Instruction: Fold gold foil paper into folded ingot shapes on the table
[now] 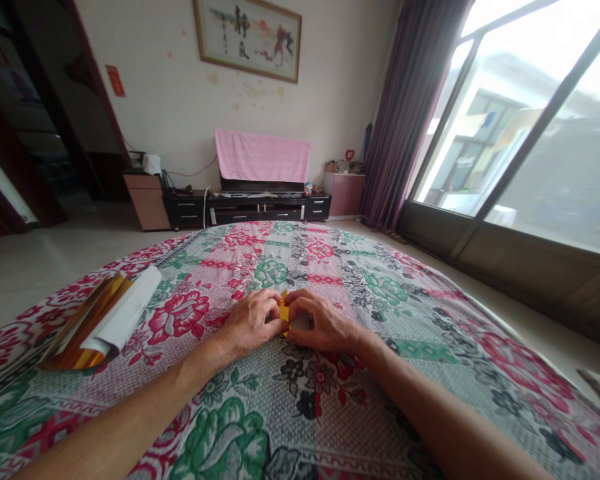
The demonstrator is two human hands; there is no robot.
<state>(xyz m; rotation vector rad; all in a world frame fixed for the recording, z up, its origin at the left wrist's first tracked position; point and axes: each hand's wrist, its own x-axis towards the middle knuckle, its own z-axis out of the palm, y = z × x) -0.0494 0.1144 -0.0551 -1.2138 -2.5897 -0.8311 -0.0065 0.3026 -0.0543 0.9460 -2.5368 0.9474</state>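
A small piece of folded golden-yellow paper (285,312) lies between my two hands, over the flowered cloth (230,407). My left hand (253,321) pinches its left side, thumb at the near end and fingers at the far end. On the other side, my right hand (324,320) grips it the same way, fingers curved round an open gap. Parts of the paper are hidden behind my fingertips. To the left rests a loosely rolled stack of shiny gold sheets (87,313) with a white sheet (125,313) curled on top.
The cloth covers a large rounded surface. Beyond it stands a low black cabinet (270,208), with a pink cloth (263,157) draped over something above it. A purple curtain (405,113) and a large window (545,120) are on the right. A framed picture (250,37) hangs on the wall.
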